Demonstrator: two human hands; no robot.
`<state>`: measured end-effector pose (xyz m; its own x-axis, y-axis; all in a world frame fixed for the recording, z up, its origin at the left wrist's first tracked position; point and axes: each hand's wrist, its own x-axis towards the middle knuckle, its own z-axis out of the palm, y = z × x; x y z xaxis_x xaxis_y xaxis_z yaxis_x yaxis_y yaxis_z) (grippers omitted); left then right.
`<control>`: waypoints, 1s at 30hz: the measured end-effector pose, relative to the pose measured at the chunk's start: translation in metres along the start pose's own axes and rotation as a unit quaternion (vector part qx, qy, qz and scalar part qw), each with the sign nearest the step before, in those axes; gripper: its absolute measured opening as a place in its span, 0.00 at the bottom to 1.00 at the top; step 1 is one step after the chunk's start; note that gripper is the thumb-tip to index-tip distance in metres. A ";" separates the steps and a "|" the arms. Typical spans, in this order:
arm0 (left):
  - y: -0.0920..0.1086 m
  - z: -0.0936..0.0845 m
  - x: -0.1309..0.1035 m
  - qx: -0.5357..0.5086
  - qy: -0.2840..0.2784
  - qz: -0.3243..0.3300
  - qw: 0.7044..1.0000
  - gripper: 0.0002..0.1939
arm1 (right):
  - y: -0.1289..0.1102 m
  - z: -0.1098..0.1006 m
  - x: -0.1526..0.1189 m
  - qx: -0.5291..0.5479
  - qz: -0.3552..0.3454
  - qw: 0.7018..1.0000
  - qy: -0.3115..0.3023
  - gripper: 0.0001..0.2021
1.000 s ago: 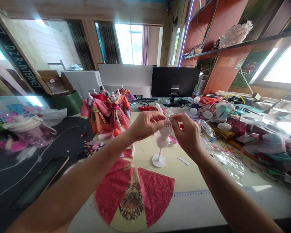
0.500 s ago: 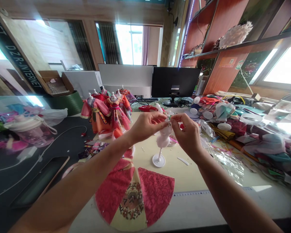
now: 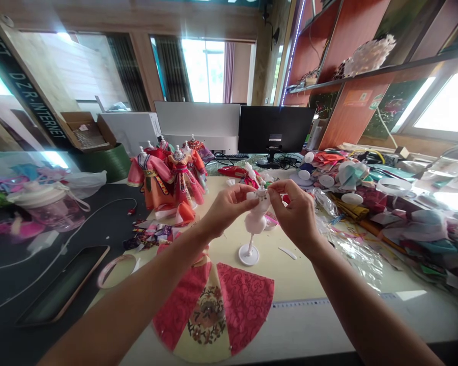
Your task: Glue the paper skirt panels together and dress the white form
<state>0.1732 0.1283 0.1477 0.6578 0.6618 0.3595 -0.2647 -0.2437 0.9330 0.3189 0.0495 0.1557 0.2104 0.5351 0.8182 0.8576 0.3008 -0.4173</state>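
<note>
A small white dress form (image 3: 256, 222) stands on its round base on the cream table, leaning slightly. My left hand (image 3: 231, 206) pinches a small white piece at the left side of the form's neck. Against the right side of the neck, my right hand (image 3: 293, 206) has thumb and forefinger pressed together; what they hold is too small to make out. A fine dark trim shows across the form's upper chest between the hands. Nearer to me lies a fan-shaped skirt piece (image 3: 246, 305) of red panels and a flowered yellow panel.
Dressed doll forms (image 3: 181, 175) stand at the back left, before two monitors (image 3: 277, 129). Fabric heaps (image 3: 366, 178) and clear plastic cover the right side. A ruler (image 3: 301, 304), a tape roll (image 3: 116, 272) and a dark tablet (image 3: 63, 284) lie nearer.
My left hand has moved slightly left and down, uncovering the form's neck and the white piece in its fingers. The form's base has shifted slightly. My right hand stays nearly in place.
</note>
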 end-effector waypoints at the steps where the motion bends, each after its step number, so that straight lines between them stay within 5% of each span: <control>1: 0.000 -0.001 0.001 -0.017 -0.003 -0.010 1.000 0.17 | -0.001 -0.001 -0.001 0.004 0.002 1.000 -0.002 0.04; 9: 0.000 -0.008 0.001 -0.068 -0.036 -0.029 0.997 0.18 | -0.013 -0.007 -0.008 0.057 0.011 0.998 -0.009 0.03; 18: 0.002 -0.003 -0.011 0.023 0.061 0.044 0.997 0.11 | -0.022 -0.006 -0.018 0.049 -0.038 0.998 0.012 0.03; 30: 0.013 -0.001 -0.026 0.050 0.036 0.025 0.998 0.17 | -0.027 -0.001 -0.020 0.067 -0.039 0.997 0.004 0.03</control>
<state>0.1522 0.1084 0.1508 0.5918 0.6956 0.4074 -0.2228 -0.3445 0.9120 0.2917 0.0292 0.1511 0.1493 0.4993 0.8534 0.8009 0.4451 -0.4005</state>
